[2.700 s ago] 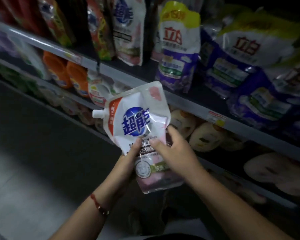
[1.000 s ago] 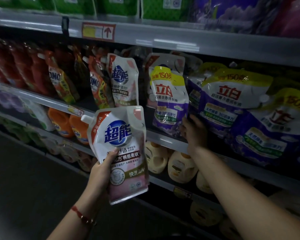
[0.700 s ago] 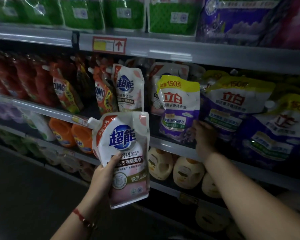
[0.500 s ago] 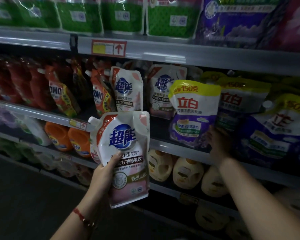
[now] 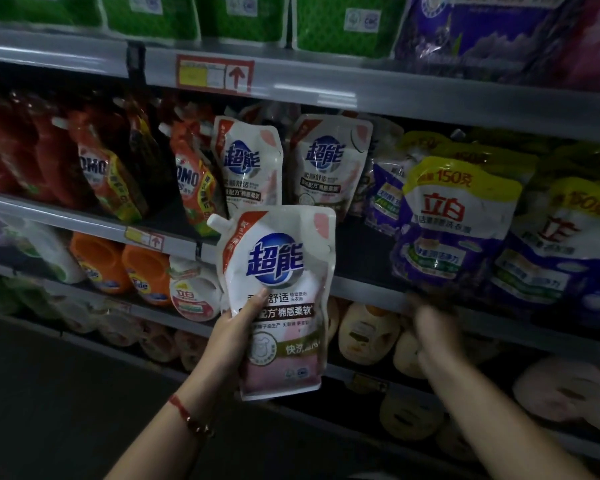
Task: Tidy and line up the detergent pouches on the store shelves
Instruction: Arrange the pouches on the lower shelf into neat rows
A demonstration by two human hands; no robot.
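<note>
A white pouch [image 5: 279,299] with a blue logo and a pink base is held upright in the left hand [image 5: 231,336], in front of the edge of the middle shelf [image 5: 361,289]. The grip of that hand is closed round the pouch's lower left side, with the thumb laid across the front over the printed text; its spout points up and to the left. A red bracelet [image 5: 187,415] is worn on the left wrist.

The right hand [image 5: 433,327] is seen blurred just below the shelf edge, under a purple pouch [image 5: 454,220] with a yellow top. Whether its grip is spread or curled cannot be told, nor whether the pouch is touched.

On the shelf behind the held pouch, two matching white pouches [image 5: 248,168] are stood side by side, leaning slightly. To their left, red-orange pouches [image 5: 191,181] are lined up; to the right, more purple pouches [image 5: 561,244] are crowded together and tilted. A bare dark patch of shelf is seen between the white and purple groups.

Below, orange bottles [image 5: 125,266] and pale bottles [image 5: 366,329] are stocked. Green packs [image 5: 343,24] are set on the top shelf, above a red price tag [image 5: 213,74].
</note>
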